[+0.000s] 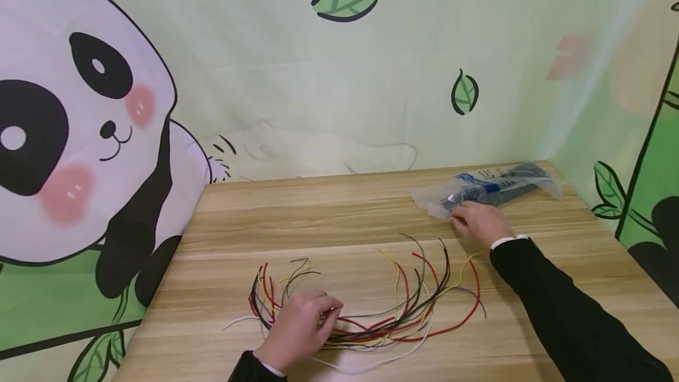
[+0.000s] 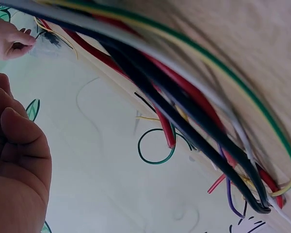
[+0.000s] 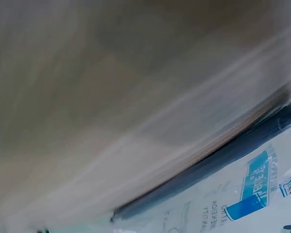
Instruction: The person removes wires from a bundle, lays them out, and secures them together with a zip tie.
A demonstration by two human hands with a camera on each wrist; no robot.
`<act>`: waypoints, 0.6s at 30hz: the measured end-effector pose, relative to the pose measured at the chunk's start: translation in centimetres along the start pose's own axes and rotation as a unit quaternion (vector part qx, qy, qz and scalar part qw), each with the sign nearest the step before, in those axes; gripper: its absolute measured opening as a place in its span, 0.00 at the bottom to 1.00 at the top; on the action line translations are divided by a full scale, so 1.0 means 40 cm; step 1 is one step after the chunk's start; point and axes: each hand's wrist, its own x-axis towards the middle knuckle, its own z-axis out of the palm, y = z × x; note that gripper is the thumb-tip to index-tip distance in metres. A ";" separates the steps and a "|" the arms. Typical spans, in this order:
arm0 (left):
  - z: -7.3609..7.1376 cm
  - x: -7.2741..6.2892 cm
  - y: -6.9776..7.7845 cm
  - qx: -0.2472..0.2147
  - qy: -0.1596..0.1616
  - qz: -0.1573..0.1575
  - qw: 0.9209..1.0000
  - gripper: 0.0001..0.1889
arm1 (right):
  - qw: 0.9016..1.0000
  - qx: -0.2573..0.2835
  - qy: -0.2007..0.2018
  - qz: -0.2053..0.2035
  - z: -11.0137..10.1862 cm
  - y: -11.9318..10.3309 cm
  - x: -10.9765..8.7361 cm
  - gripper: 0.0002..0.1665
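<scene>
A loose bundle of thin wires (image 1: 382,335) in red, black, yellow, white and green lies curved across the wooden table. My left hand (image 1: 305,320) is over the bundle's left part. In the left wrist view its fingers (image 2: 19,126) are loosely curled beside the wires, with nothing seen between them. At the back right lies a clear plastic bag (image 1: 429,196) with blue print and long dark strips, which look like cable ties (image 3: 184,184). My right hand (image 1: 480,223) pinches the bag's near left edge; the fingertips are partly hidden.
The wooden table (image 1: 318,211) reaches back to a fabric backdrop (image 1: 276,75) printed with a panda and leaves. A side panel (image 1: 599,105) stands along the right. Loose wire ends spread toward the right forearm.
</scene>
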 end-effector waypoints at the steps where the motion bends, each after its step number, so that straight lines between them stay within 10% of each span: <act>1: 0.000 0.000 0.000 -0.002 0.000 0.000 1.000 0.03 | 1.000 0.012 0.003 0.011 -0.001 -0.003 0.001 0.04; 8: 0.004 -0.001 0.001 -0.003 0.004 0.002 1.000 0.03 | 0.976 0.161 0.008 0.143 -0.017 -0.017 0.001 0.11; 13: 0.004 -0.002 0.001 -0.003 -0.001 -0.005 1.000 0.03 | 0.910 0.347 0.062 0.218 -0.051 -0.036 0.002 0.18; 18: 0.004 -0.001 0.000 0.001 0.001 -0.007 1.000 0.04 | 0.850 0.471 0.111 0.206 -0.090 -0.067 0.007 0.19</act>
